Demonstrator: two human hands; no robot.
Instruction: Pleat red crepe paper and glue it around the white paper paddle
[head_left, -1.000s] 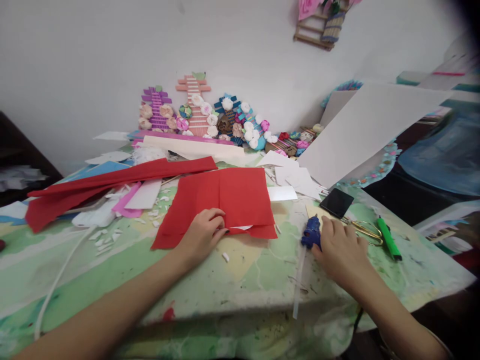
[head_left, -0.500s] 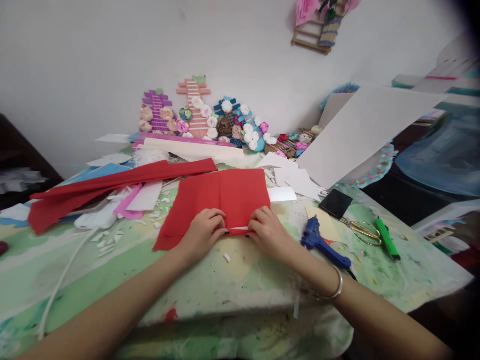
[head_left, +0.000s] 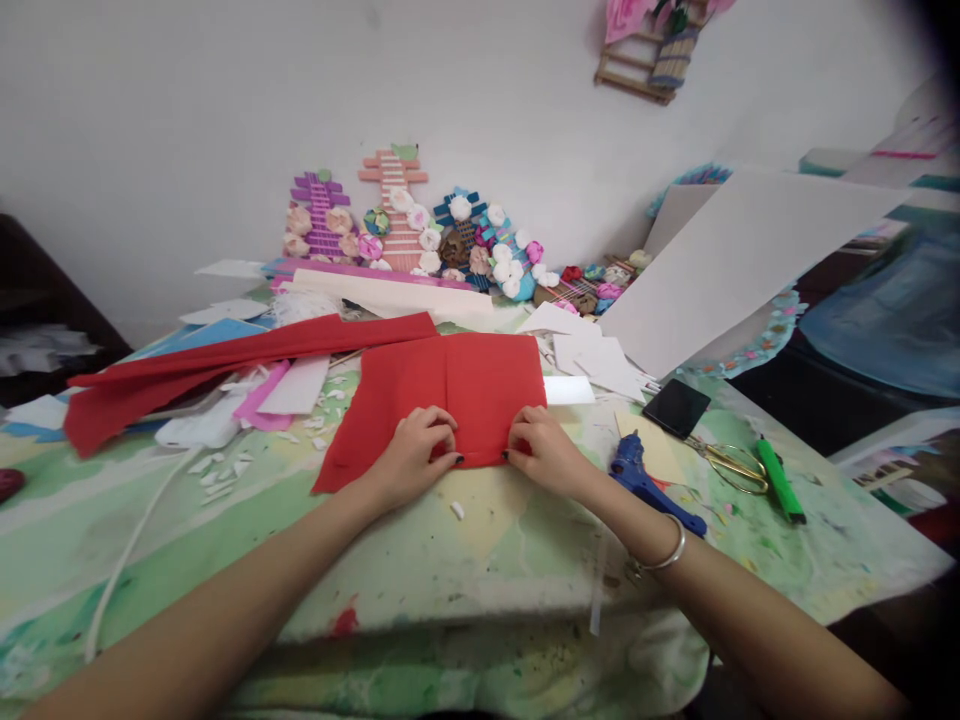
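A sheet of red crepe paper (head_left: pixel 491 385) lies flat on the table in front of me, with a crease running down from its far edge. My left hand (head_left: pixel 420 450) pinches its near edge, thumb and curled fingers closed on it. A short way to the right, my right hand (head_left: pixel 544 448) grips the same edge, thumb below and fingers bent on top. Between the two thumbs the near edge looks folded over in a narrow band. From beneath the sheet's right side pokes a white strip (head_left: pixel 568 390).
A blue glue gun (head_left: pixel 637 470), gold-handled scissors (head_left: pixel 735 468), a green cutter (head_left: pixel 780 480) and a black phone (head_left: pixel 676 408) lie on the right. Folded red paper (head_left: pixel 247 350), a white power strip (head_left: pixel 199 428) and foam scraps (head_left: pixel 217 485) are on the left. Flower-decorated crafts (head_left: pixel 401 215) lean against the wall.
The white sliver that showed at the near edge between my hands is now covered by red paper. Both hands stay on that edge; the whole view has shifted slightly.
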